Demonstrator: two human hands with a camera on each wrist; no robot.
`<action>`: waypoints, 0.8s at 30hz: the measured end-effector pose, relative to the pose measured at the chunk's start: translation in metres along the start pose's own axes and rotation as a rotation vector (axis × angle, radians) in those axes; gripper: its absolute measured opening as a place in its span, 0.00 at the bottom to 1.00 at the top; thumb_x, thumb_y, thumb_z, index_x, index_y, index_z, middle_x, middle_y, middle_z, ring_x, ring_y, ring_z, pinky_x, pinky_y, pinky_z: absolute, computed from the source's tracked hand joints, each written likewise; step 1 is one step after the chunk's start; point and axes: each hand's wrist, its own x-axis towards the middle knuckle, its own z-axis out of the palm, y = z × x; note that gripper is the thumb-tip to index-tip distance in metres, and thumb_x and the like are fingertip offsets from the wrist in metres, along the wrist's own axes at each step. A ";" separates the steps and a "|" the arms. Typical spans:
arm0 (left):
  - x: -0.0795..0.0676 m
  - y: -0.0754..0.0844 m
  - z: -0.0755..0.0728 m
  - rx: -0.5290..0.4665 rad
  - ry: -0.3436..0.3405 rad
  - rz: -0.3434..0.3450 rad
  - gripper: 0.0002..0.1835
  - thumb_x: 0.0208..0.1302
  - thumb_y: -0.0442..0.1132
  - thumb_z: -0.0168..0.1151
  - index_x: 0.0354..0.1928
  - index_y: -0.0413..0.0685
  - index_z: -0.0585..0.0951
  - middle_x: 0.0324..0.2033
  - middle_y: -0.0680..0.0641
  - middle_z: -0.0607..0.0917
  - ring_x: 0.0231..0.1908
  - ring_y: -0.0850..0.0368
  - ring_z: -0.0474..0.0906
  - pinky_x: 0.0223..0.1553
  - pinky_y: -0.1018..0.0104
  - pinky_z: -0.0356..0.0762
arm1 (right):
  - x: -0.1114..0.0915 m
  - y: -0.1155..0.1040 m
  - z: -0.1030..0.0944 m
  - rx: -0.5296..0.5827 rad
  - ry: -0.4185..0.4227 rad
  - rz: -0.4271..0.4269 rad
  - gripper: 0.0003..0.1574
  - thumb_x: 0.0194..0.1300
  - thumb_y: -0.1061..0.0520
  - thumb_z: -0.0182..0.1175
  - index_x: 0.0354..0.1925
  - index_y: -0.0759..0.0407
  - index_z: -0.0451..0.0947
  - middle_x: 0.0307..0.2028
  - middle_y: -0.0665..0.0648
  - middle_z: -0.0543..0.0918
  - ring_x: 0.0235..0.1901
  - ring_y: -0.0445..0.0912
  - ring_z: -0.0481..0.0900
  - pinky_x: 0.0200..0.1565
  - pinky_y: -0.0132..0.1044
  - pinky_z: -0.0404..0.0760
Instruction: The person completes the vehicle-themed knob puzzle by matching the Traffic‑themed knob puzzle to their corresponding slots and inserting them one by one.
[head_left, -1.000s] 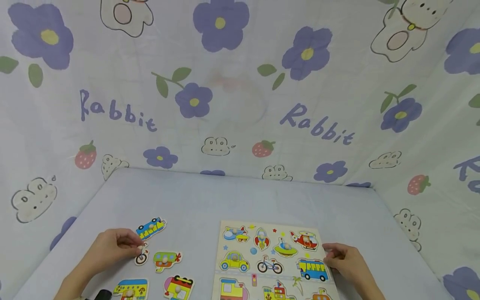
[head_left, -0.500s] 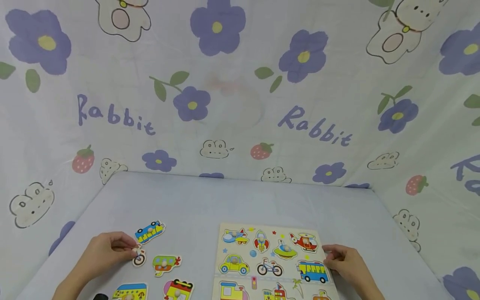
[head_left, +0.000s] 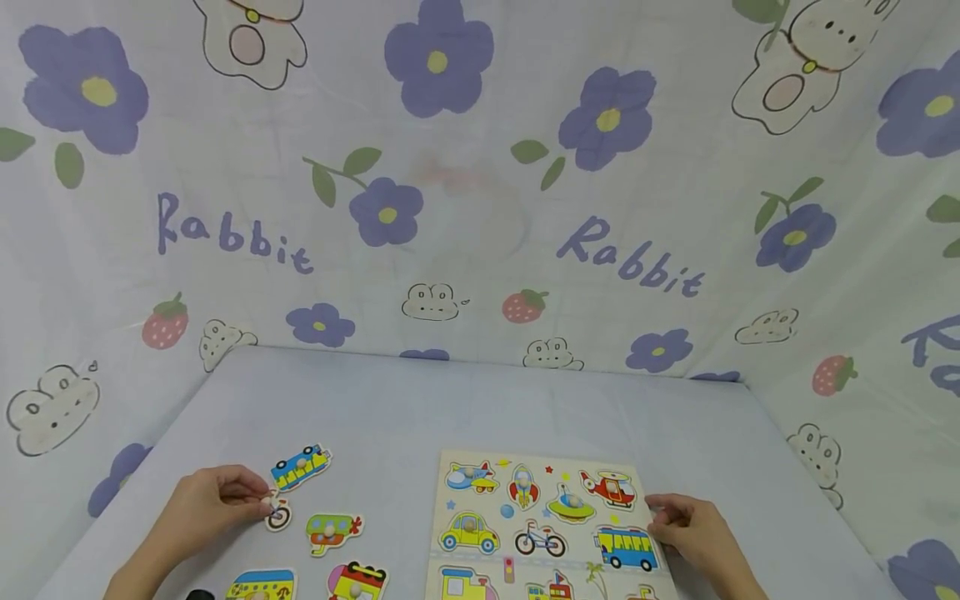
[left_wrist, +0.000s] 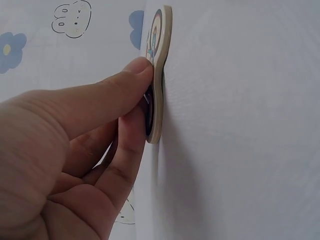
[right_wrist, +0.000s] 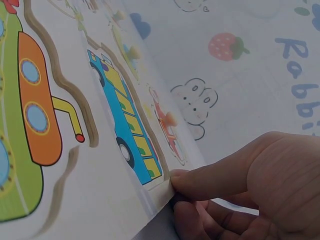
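My left hand (head_left: 210,512) pinches the bicycle puzzle piece (head_left: 279,512) between thumb and fingers, at the table's left side. In the left wrist view the wooden piece (left_wrist: 159,80) appears edge-on, close over the white surface, its shadow beside it. My right hand (head_left: 697,529) grips the right edge of the wooden puzzle board (head_left: 525,457), with the thumb (right_wrist: 192,182) at the edge and the other fingers curled below it. Plane, rocket, UFO, helicopter and car pieces with knobs sit in the board. Its bicycle slot (head_left: 540,540) and bus slot (head_left: 628,547) show printed pictures without knobs.
Close to the left hand lie a bus piece (head_left: 302,468) and a submarine piece (head_left: 332,532). Nearer the front are a train piece (head_left: 357,579) and a ship piece (head_left: 262,582), partly cut off. A patterned curtain (head_left: 480,192) hangs behind the table.
The left hand has shifted slightly left with the bicycle piece. The right hand keeps its place at the board's edge. The head view has tilted a little.
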 end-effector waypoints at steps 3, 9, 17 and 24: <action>0.000 0.000 0.000 -0.002 0.004 -0.004 0.12 0.52 0.45 0.77 0.34 0.49 0.85 0.27 0.56 0.86 0.30 0.62 0.83 0.33 0.68 0.78 | 0.000 0.001 0.001 0.008 0.000 -0.001 0.29 0.52 0.72 0.68 0.55 0.71 0.78 0.32 0.60 0.76 0.31 0.52 0.74 0.34 0.42 0.82; 0.000 -0.001 0.001 0.001 0.008 -0.025 0.12 0.52 0.46 0.77 0.34 0.49 0.85 0.28 0.56 0.86 0.30 0.61 0.82 0.33 0.68 0.78 | 0.001 0.001 0.002 -0.006 0.003 -0.008 0.28 0.53 0.72 0.68 0.55 0.71 0.78 0.31 0.60 0.77 0.31 0.52 0.74 0.35 0.41 0.83; -0.001 -0.002 0.000 0.013 0.024 -0.029 0.13 0.52 0.46 0.77 0.35 0.48 0.85 0.28 0.56 0.86 0.30 0.61 0.82 0.33 0.68 0.78 | 0.001 0.001 0.003 -0.025 0.017 0.000 0.29 0.53 0.71 0.68 0.55 0.71 0.78 0.31 0.59 0.77 0.31 0.52 0.74 0.35 0.40 0.82; 0.000 -0.003 0.000 0.002 0.026 -0.040 0.17 0.52 0.49 0.77 0.36 0.46 0.85 0.29 0.55 0.86 0.31 0.61 0.83 0.33 0.69 0.78 | 0.001 0.001 0.003 -0.017 0.013 0.000 0.28 0.53 0.72 0.67 0.55 0.71 0.78 0.31 0.59 0.77 0.31 0.51 0.75 0.34 0.40 0.82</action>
